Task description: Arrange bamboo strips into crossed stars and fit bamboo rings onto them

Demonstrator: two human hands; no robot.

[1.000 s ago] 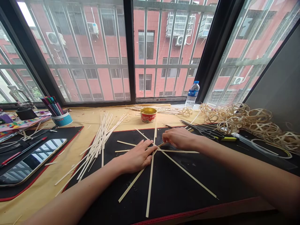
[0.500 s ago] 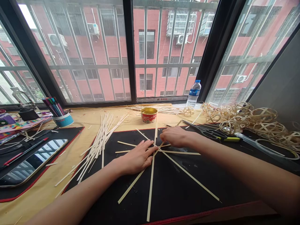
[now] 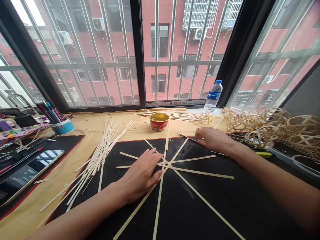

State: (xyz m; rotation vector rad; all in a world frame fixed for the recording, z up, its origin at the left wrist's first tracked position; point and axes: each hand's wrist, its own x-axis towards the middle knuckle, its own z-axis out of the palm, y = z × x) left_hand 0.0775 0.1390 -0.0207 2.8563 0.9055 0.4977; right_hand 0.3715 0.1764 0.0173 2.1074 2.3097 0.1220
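Note:
Several pale flat bamboo strips (image 3: 200, 172) lie crossed on a black mat (image 3: 212, 213), spreading out like a star from one crossing point. My left hand (image 3: 145, 173) rests flat on the strips just left of that crossing, fingers stretched, covering parts of them. At the mat's far side, my right hand (image 3: 213, 138) is bent down with its fingers closed at the end of a thin dark pointed tool (image 3: 186, 137). The tool's far end is hidden under the hand. One strip's upper end lies just left of this tool.
A loose pile of strips (image 3: 102, 153) lies left. Behind stand a red and gold tin (image 3: 159, 122) and a water bottle (image 3: 212, 97). Woven bamboo balls (image 3: 260, 130) crowd the right. A phone (image 3: 32, 176) and a pen cup (image 3: 62, 126) are at left.
My right hand has left the crossing of the strips and moved right and away to the dark tool. My left hand stays on the strips. The view has shifted slightly.

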